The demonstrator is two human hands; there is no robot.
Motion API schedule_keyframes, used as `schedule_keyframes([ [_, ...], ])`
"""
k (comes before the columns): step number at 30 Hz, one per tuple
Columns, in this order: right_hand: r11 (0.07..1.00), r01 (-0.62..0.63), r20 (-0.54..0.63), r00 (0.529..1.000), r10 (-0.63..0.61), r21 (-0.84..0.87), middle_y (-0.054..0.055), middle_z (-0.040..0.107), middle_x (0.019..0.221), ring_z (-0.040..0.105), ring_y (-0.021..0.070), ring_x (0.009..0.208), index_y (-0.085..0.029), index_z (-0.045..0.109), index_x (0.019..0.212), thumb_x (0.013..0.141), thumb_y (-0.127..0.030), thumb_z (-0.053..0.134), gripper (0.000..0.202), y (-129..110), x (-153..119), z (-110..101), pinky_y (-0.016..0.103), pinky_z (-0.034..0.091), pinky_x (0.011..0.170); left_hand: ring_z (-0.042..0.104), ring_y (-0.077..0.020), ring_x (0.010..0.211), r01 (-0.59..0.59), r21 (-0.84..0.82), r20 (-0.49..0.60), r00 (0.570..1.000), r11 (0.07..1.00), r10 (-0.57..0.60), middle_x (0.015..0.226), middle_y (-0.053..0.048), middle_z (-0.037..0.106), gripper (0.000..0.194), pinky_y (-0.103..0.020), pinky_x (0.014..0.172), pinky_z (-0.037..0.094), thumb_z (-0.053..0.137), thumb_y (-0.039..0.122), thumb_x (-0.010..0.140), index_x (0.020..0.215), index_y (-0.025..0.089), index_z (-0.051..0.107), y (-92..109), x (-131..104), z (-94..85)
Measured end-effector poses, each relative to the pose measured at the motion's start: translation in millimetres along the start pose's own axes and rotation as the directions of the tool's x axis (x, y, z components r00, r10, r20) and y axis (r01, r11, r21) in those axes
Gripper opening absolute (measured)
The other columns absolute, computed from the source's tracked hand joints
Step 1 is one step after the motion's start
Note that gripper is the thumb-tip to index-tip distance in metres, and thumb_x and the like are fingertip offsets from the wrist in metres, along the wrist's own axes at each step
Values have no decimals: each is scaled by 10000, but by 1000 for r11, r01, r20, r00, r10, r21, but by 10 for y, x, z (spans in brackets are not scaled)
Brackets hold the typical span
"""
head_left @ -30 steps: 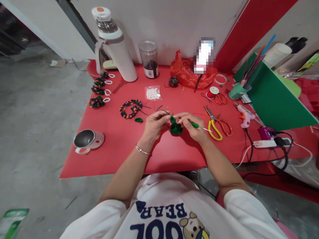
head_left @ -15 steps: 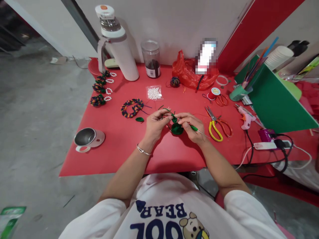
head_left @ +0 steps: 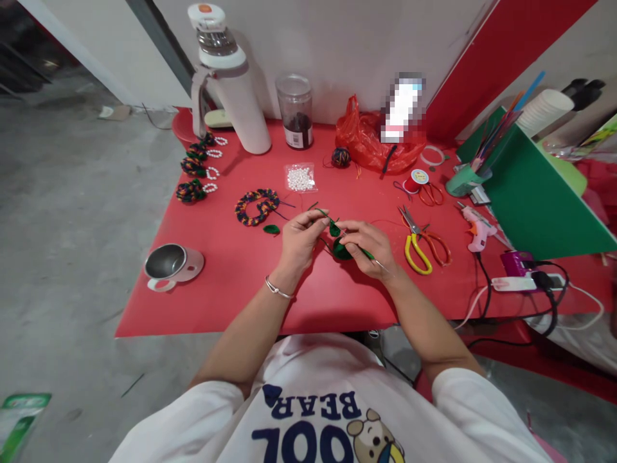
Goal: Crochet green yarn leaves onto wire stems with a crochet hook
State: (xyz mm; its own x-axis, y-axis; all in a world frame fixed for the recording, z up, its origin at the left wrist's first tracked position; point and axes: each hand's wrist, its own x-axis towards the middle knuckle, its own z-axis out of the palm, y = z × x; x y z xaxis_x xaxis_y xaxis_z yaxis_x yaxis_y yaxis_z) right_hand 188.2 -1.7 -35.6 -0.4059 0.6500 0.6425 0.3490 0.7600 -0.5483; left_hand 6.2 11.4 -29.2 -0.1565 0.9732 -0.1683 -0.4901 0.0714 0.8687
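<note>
My left hand (head_left: 301,239) pinches a small piece of green crochet work (head_left: 334,229) with a strand of green yarn over its fingers. A crochet hook (head_left: 367,254) with a green grip is held in my right hand (head_left: 370,247), its tip at the green piece. Just under my hands a ball of dark green yarn (head_left: 340,249) rests on the table, partly hidden by my right fingers. Left of my left hand lie a green crocheted leaf (head_left: 271,229) and a multicoloured crocheted strip (head_left: 255,207) curled into a loop.
On the red table (head_left: 216,302) stand a mug (head_left: 193,265), a white bottle (head_left: 243,96) and a jar (head_left: 295,109). A bag of white beads (head_left: 299,178) lies midway. To the right are yellow-handled scissors (head_left: 417,254), a pink glue gun (head_left: 477,226) and a power strip (head_left: 513,283).
The right hand and the crochet hook have shifted slightly, turning a little and covering more of the yarn ball. The left hand stays nearly in place. The whole view has moved slightly.
</note>
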Motion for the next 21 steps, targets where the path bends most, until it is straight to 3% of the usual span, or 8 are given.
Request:
schedule_keyframes([
  [4,1000,-5,5,1000,5,-13,71,754,1297,739,200,1032,-279,740,1024,1049,-330,529,218,-3,2,-5,405,618,936,568,-84,590,9,8,4,1000,1000,-9,718,-23,722,238,-202,514,433,934,244,605,796,181,808,10,-14,13],
  [9,994,73,27,997,-71,-82,80,753,1295,740,197,1013,-276,733,1034,1046,-308,537,199,22,6,-1,394,625,905,499,-58,520,43,-24,8,999,999,-43,676,-4,693,273,-193,449,351,946,229,568,794,176,804,26,-18,21],
  [15,953,182,131,979,-153,-244,99,720,1373,716,211,1040,-283,739,1122,1025,-280,593,175,88,-3,12,383,615,863,337,-17,375,116,-52,-20,993,992,-117,555,36,611,241,-183,354,198,916,192,564,758,169,774,68,-15,18],
  [21,933,199,180,972,-150,-301,63,711,1397,699,220,1119,-322,742,1176,1020,-262,609,214,103,-12,33,395,610,901,527,-63,479,83,-81,-51,995,993,-87,637,2,684,230,-183,410,363,910,168,536,720,169,773,99,-13,40],
])
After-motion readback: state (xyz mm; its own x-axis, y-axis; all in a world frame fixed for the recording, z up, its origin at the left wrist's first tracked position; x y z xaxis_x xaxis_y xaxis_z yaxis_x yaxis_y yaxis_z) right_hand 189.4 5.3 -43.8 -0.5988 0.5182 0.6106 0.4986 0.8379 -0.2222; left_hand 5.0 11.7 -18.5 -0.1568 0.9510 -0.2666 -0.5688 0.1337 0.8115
